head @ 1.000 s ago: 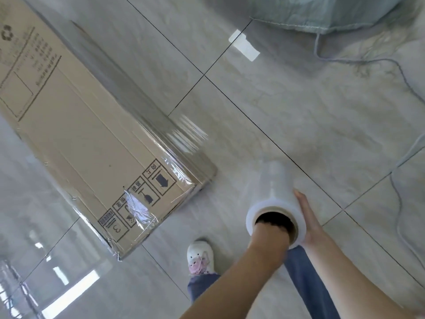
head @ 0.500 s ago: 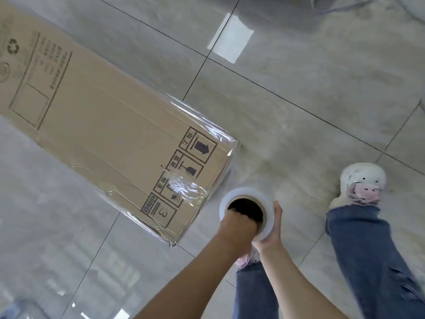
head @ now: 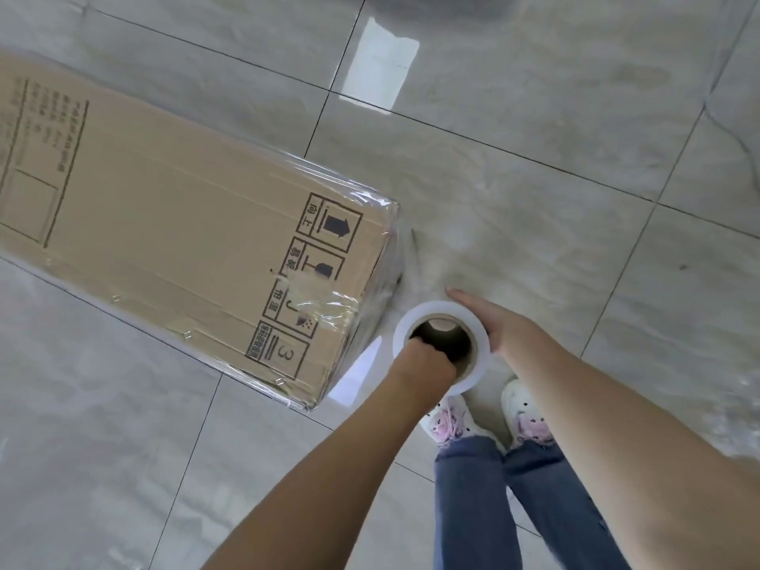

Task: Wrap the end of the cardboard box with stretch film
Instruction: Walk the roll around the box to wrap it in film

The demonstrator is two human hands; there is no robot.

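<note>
A long cardboard box [head: 172,248] lies on the tiled floor, its near end with printed handling symbols covered in clear stretch film. Just right of that end I hold the stretch film roll [head: 442,343] upright. My left hand [head: 423,362] has its fingers pushed down into the roll's cardboard core. My right hand [head: 499,329] lies flat against the roll's outer right side, fingers pointing away from me. A sheet of film [head: 401,277] runs from the roll to the box's end face.
Glossy grey floor tiles [head: 534,137] surround the box. My two feet in white patterned shoes [head: 489,419] stand directly below the roll. Crumpled clear film [head: 736,409] shows at the right edge.
I have stepped around the box end, so the box now lies further left and both feet stand under the roll. My right hand has shifted from the roll's near rim to its far right side.
</note>
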